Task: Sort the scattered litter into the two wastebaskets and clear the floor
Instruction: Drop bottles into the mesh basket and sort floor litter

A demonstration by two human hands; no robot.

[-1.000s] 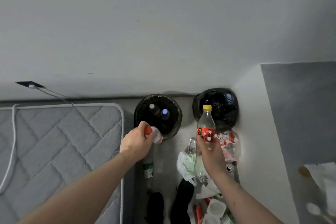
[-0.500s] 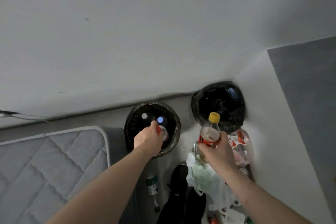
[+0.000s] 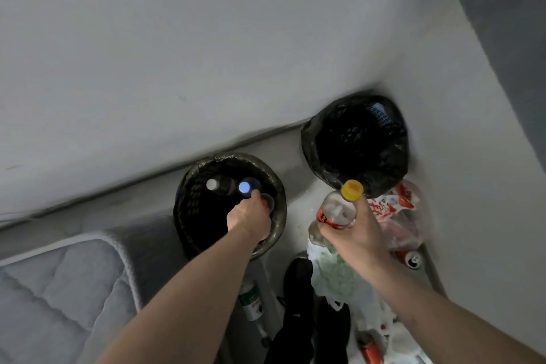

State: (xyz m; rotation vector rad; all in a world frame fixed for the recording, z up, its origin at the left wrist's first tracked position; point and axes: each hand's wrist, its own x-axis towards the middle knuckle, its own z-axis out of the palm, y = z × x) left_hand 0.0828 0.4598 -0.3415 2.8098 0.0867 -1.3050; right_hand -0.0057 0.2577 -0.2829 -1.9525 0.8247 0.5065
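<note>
From the head camera, two wastebaskets stand on the floor against the wall. The woven wastebasket (image 3: 189, 201) nearer the mattress (image 3: 59, 289) already holds upright bottles, one with a white cap (image 3: 211, 184) and one with a blue cap (image 3: 244, 187). The left hand (image 3: 249, 220) reaches down inside its rim, fingers curled round a clear bottle with a red cap (image 3: 267, 203). The second wastebasket (image 3: 354, 145), lined with a black bag, sits in the corner; nothing can be made out inside it.

The right hand (image 3: 351, 235) grips a clear bottle with a yellow cap (image 3: 339, 210) by its body, upright, just in front of the black-lined basket. Its label is red; the writing is too blurred to read.

Litter lies on the floor below: a red-and-white printed plastic bag (image 3: 396, 210), a drink can (image 3: 413, 259), a crumpled white bag (image 3: 339, 278), a green-labelled bottle (image 3: 251, 301) and black cloth (image 3: 298, 304).
</note>
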